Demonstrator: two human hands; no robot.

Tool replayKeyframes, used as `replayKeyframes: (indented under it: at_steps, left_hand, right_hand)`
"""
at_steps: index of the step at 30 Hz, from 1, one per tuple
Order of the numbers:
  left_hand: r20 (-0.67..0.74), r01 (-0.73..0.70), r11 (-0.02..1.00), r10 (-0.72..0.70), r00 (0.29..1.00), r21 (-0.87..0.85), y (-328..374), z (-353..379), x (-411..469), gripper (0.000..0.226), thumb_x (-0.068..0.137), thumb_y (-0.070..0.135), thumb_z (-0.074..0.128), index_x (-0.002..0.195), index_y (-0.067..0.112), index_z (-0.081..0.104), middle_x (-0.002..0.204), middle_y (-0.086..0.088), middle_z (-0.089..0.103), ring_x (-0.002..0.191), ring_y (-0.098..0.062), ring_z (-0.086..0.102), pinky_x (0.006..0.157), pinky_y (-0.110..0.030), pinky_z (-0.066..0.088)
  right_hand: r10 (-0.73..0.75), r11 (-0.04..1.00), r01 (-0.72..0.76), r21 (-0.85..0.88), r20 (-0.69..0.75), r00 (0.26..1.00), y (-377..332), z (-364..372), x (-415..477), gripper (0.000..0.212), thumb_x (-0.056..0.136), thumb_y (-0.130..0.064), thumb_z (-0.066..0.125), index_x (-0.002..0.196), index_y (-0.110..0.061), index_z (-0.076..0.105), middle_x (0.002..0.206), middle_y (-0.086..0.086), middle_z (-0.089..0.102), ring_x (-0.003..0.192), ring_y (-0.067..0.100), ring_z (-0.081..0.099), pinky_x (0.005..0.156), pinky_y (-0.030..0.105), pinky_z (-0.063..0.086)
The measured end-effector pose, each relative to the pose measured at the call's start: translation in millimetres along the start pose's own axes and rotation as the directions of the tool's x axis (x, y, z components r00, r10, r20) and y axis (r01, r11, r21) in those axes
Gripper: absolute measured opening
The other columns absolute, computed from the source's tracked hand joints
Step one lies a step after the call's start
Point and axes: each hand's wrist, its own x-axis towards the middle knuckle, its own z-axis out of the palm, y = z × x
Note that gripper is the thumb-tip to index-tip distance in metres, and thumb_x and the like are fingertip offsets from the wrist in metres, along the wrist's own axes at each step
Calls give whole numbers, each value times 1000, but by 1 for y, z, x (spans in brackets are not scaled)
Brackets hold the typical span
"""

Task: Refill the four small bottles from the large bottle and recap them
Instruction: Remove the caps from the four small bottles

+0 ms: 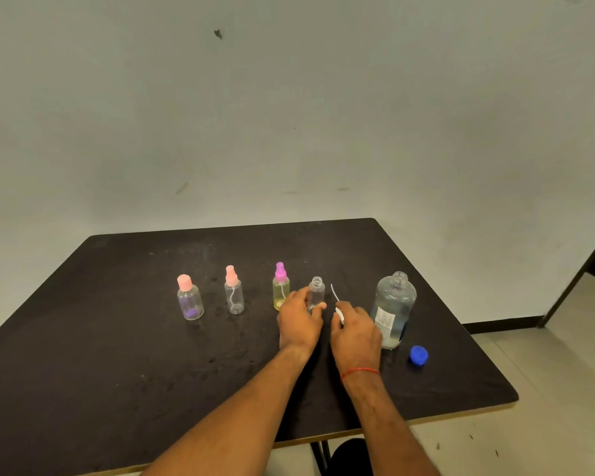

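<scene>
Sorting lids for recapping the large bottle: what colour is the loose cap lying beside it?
The loose cap is blue; the head view shows it best.

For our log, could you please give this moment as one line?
left hand: holds uncapped small bottle | right hand: holds spray cap | large bottle: open

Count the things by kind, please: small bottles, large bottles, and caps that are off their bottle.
Small bottles: 4
Large bottle: 1
Loose caps: 2, blue cap and spray cap
Total: 7
</scene>
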Motion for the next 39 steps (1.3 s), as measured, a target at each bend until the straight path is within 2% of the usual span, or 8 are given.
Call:
replayKeyframes:
  at_steps: [4, 10, 14, 21, 30, 33, 35, 39]
  left_hand:
    - [13, 15, 1000, -15, 1000, -7, 4, 8, 11, 15, 87, 20, 78, 100, 17, 70, 92, 6, 63, 87, -12, 63, 86, -31, 55]
    - [22, 37, 997, -36, 999, -66, 2, 17, 16, 19, 86, 21, 79, 103, 18, 71, 95, 7, 63, 89, -9, 63, 87, -29, 55]
    - [17, 38, 995, -36, 999, -91, 3, 18, 15, 23, 88, 14, 76, 111, 16, 70, 98, 10, 61, 86, 0, 60, 82, -15, 50]
    - [18, 15, 998, -14, 1000, -53, -2, 18, 15, 19, 87, 10, 74, 103, 20, 71, 97, 7, 68, 89, -7, 68, 85, -28, 59]
    - [33, 27, 998, -25, 999, -58, -1, 19, 16, 12, 88, 14, 76, 99, 18, 71, 95, 6, 65, 86, -7, 66, 82, -24, 57]
    - [27, 17, 999, -15, 1000, -49, 0, 18, 15, 12, 88, 15, 76, 98, 17, 71, 95, 5, 65, 86, -7, 66, 83, -26, 57]
    - [21, 11, 999, -10, 1000, -46, -1, 18, 15, 16, 88, 16, 77, 102, 16, 71, 98, 4, 66, 88, -8, 66, 86, -29, 58]
    - [-17, -26, 998, 26, 1000, -51, 3, 13, 9, 38, 88, 19, 78, 124, 13, 66, 111, 1, 66, 96, -9, 65, 90, -30, 57]
  right_hand:
    - [20, 999, -18, -30, 63, 998, 1, 6, 11, 17, 95, -23, 53, 103, -17, 67, 88, 8, 63, 77, 30, 63, 64, 34, 45]
    - [36, 999, -33, -43, 75, 996, 4, 18, 16, 17, 93, -19, 52, 91, -15, 68, 81, 6, 62, 71, 27, 62, 60, 33, 42]
    - [50, 998, -48, -32, 90, 995, 5, 22, 18, 16, 91, -17, 53, 84, -15, 67, 78, 4, 61, 68, 24, 61, 58, 31, 41]
    - [40, 999, -41, 6, 79, 996, 4, 21, 17, 15, 91, -20, 54, 80, -18, 64, 77, 1, 60, 66, 21, 60, 60, 34, 49]
    - [50, 999, -51, 15, 59, 997, 7, 22, 17, 15, 92, -21, 57, 82, -17, 68, 78, 2, 59, 65, 19, 56, 58, 28, 37]
    - [42, 999, -44, 28, 56, 998, 7, 21, 16, 13, 91, -22, 58, 85, -18, 69, 81, 2, 59, 65, 19, 57, 59, 28, 41]
    - [39, 998, -41, 41, 55, 998, 7, 21, 16, 12, 91, -23, 58, 87, -18, 69, 82, 2, 59, 66, 19, 57, 61, 29, 45]
    - [26, 998, -30, 64, 56, 998, 5, 19, 14, 14, 92, -24, 58, 91, -17, 70, 88, 4, 60, 67, 22, 60, 63, 34, 51]
